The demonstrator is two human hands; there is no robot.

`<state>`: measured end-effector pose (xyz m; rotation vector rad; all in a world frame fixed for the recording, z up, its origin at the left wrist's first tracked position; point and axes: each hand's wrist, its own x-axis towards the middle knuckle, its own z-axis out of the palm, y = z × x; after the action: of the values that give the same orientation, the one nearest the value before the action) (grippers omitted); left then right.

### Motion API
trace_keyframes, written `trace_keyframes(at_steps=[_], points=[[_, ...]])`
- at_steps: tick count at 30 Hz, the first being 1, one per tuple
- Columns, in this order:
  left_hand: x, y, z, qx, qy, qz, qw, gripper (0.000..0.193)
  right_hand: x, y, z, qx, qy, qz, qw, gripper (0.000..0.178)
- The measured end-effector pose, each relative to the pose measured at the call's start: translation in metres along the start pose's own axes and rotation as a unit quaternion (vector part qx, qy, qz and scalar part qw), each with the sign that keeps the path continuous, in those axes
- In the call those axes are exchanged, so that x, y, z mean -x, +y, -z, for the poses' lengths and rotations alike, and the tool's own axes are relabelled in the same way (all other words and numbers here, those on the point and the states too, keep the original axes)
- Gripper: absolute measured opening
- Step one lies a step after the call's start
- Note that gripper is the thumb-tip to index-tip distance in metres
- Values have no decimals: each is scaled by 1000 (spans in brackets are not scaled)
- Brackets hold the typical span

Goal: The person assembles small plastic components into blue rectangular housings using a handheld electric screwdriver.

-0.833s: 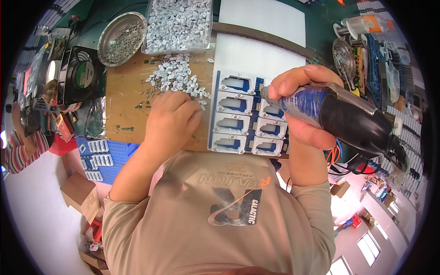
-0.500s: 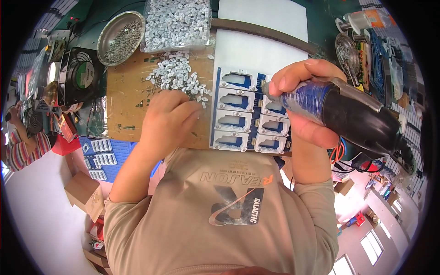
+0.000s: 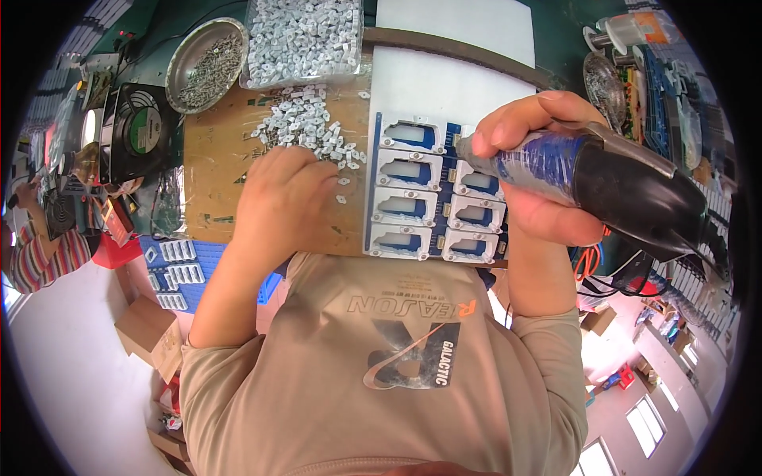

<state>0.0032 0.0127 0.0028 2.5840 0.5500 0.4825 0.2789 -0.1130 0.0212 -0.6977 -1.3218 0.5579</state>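
My right hand (image 3: pixel 530 143) is closed around a black and blue electric screwdriver (image 3: pixel 611 182). Its tip points left at the top right of a blue panel (image 3: pixel 371 190) that carries two columns of pale grey modules. My left hand (image 3: pixel 284 198) lies palm down on the brown board (image 3: pixel 214 174), fingers curled at the near edge of a loose heap of small white parts (image 3: pixel 305 131). Whether those fingers pinch a part is hidden.
A clear tub of the same white parts (image 3: pixel 305 36) and a metal bowl of screws (image 3: pixel 205 63) stand at the back. A black fan (image 3: pixel 139 135) sits left, blue trays (image 3: pixel 178 266) lie below the bench, and another person's striped sleeve (image 3: pixel 32 258) shows far left.
My right hand has lifted the screwdriver slightly toward the panel's upper right modules. My left hand has stayed at the heap of white parts.
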Motion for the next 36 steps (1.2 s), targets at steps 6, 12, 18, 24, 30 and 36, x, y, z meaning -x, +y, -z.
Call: trace_keyframes(at_steps=[6, 12, 18, 24, 30, 36], points=[[5, -7, 15, 9, -33, -4, 999, 16, -1, 3, 6, -10, 1, 2, 1000, 116], [2, -4, 11, -10, -56, -20, 998, 16, -2, -2, -2, 3, 25, -23, 999, 117], [-3, -2, 13, -26, -76, -32, 996, 19, -2, -2, -4, 4, 32, -30, 999, 118], [-3, -2, 15, -40, -89, -52, 994, 20, -3, 0, 0, -7, 10, -6, 1000, 118], [-4, -1, 12, 0, -76, -40, 996, 18, -3, -3, -1, -3, 14, -29, 999, 118], [1, 1, 15, 70, -48, 11, 996, 16, -4, 4, 1, -28, 12, -3, 1000, 118]])
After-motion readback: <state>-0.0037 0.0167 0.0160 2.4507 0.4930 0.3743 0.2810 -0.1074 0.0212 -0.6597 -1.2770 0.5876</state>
